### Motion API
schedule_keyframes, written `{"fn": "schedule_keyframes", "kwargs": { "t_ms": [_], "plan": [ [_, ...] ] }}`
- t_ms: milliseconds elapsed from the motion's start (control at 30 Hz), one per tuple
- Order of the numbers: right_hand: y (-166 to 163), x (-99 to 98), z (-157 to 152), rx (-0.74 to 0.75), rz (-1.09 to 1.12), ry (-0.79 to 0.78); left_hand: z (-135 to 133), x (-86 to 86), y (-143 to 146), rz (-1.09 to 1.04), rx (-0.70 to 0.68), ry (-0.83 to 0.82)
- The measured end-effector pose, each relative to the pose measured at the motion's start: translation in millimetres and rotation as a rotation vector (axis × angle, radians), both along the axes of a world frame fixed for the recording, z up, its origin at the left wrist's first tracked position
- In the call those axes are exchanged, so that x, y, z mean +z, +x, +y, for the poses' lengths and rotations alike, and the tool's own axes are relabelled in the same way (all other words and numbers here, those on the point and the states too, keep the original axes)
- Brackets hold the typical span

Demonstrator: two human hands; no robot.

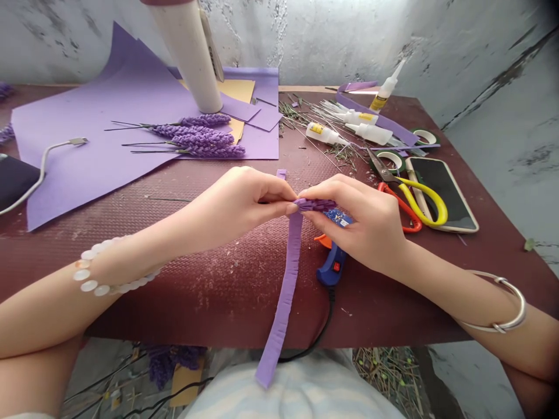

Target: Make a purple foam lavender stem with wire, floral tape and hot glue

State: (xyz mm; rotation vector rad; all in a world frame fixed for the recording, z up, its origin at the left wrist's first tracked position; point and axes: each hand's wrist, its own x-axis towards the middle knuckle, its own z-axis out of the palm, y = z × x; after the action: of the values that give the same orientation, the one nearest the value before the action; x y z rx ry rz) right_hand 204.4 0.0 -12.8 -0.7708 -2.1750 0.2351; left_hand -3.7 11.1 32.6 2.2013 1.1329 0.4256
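Note:
My left hand and my right hand meet above the middle of the dark red table. Both pinch a small roll of fringed purple foam, wound round a thin wire stem that runs left under my left fingers. From the roll a long purple fringed strip hangs down over the table's near edge towards my lap. A blue glue gun lies on the table just under my right hand.
Finished purple flower sprigs lie on purple sheets at back left, beside a white tube. Glue bottles, tape rolls, scissors and a phone sit at right. A white cable lies at far left.

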Motion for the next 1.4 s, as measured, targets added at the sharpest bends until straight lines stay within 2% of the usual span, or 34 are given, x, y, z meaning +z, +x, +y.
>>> {"fn": "schedule_keyframes", "kwargs": {
  "t_ms": [133,233,333,500,800,900,1033,1233,1400],
  "plan": [
    [-0.9,1.0,-1.3,-0.030,0.008,-0.033,0.7,-0.6,0.7,-0.080,-0.027,-0.176],
    [-2.2,0.8,-2.3,-0.030,0.031,-0.038,-1.3,-2.4,2.9,-0.140,0.009,-0.180],
    [-3.7,0.5,-3.2,-0.031,0.046,-0.030,-3.6,-3.6,4.8,-0.132,0.043,-0.074],
    [-4.6,0.5,-4.8,-0.034,0.056,-0.025,-5.4,-5.0,5.0,-0.076,0.015,0.071],
    [-5.3,1.5,-10.2,-0.087,0.102,-0.060,-12.0,-17.7,4.2,0.053,0.016,0.483],
    [-5.3,1.9,-10.3,-0.098,0.085,-0.053,-12.8,-20.8,3.5,0.107,0.016,0.540],
    [-3.4,2.9,-7.8,-0.053,0.003,-0.011,-11.6,-21.2,1.9,0.158,-0.017,0.513],
    [2.6,6.2,-4.7,0.009,-0.123,0.089,-4.8,-16.3,1.7,0.107,-0.062,0.366],
    [6.7,5.6,-5.3,-0.006,-0.151,0.054,-0.5,-14.4,1.6,0.076,-0.030,0.292]
  ]
}}
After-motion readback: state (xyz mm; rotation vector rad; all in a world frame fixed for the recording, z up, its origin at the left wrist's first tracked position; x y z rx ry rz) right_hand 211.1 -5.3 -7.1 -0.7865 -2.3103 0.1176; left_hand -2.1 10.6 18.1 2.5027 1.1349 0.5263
